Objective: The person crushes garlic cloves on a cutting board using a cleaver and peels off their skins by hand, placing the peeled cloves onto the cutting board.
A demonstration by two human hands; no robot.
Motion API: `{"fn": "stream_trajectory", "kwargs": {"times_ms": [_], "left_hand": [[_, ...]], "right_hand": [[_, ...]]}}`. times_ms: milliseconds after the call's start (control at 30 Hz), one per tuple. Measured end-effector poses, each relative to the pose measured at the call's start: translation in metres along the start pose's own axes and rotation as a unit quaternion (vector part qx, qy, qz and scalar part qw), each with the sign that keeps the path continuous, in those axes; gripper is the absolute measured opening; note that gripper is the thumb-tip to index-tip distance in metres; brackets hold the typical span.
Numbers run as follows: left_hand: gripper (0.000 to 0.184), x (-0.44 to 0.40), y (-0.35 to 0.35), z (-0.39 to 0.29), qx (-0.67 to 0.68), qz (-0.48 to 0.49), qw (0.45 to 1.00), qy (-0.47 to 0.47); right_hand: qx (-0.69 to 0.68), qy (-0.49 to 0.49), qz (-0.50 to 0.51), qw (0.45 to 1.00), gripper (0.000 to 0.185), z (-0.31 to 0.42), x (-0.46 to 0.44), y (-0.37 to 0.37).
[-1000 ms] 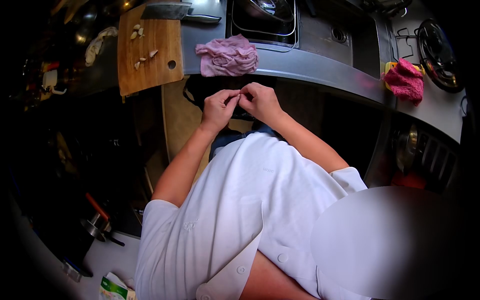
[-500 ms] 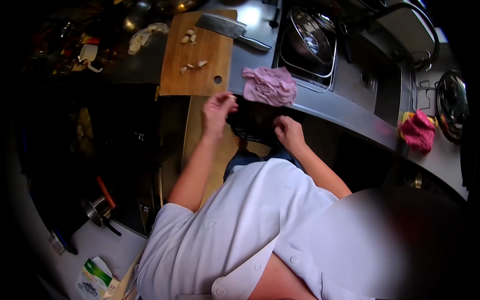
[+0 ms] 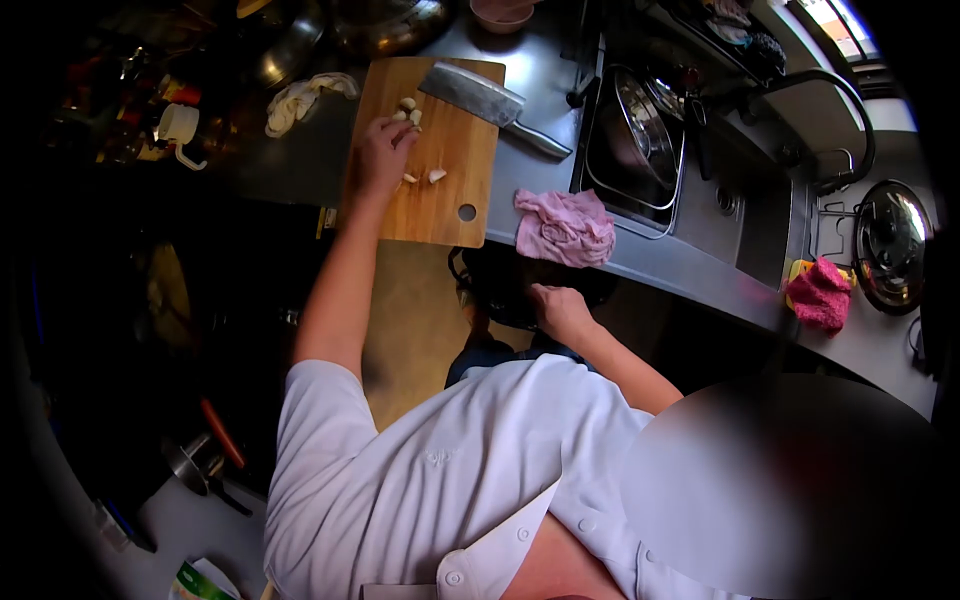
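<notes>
Left hand: you had it over the board, fingertips by the upper cloves; pinch or not, could not tell. Right hand: curled near the cloth, contents hidden. Step, judged: clove handling. Next move called for fingertip care beside the cleaver.

The left hand hides part of the cutting board beneath it; whether its fingertips grip one of the garlic cloves cannot be told. The right hand is curled, its inside hidden. Beyond the left hand, the top edge cuts off a pink bowl. Nearer the wearer than the right hand, a large pale shape is blurred.
</notes>
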State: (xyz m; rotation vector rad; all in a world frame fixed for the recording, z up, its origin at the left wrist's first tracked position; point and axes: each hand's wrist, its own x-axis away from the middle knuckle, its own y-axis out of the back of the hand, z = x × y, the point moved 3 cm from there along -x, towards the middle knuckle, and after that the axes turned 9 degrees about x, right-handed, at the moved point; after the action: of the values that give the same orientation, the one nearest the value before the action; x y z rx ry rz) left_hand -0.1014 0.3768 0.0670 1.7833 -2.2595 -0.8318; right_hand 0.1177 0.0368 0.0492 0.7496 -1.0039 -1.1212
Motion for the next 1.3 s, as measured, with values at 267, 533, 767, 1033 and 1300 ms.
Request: {"fn": "stream_trajectory", "kwargs": {"times_ms": [267,533,767,1033,1300], "left_hand": [[0.019,0.068,-0.002,-0.041,-0.078,-0.064,0.993,-0.068],[0.009,0.058,-0.042,-0.034,-0.056,-0.006,0.992,-0.115],[0.009,0.038,-0.053,-0.029,-0.005,0.005,0.992,-0.126],[0.012,0.087,0.01,-0.031,-0.018,-0.189,0.982,0.004],[0.013,0.135,0.028,-0.032,-0.078,-0.166,0.983,-0.013]], "right_hand": [[0.082,0.042,-0.38,0.921,0.047,0.01,-0.153,0.132],[0.176,-0.002,-0.125,0.976,0.057,-0.043,-0.252,0.098],[-0.107,-0.046,-0.125,0.985,0.058,-0.014,-0.184,0.123],[-0.078,-0.009,-0.289,0.954,0.044,0.032,-0.083,0.076],[0.1,-0.015,-0.237,0.966,0.048,0.041,-0.104,0.04]]}}
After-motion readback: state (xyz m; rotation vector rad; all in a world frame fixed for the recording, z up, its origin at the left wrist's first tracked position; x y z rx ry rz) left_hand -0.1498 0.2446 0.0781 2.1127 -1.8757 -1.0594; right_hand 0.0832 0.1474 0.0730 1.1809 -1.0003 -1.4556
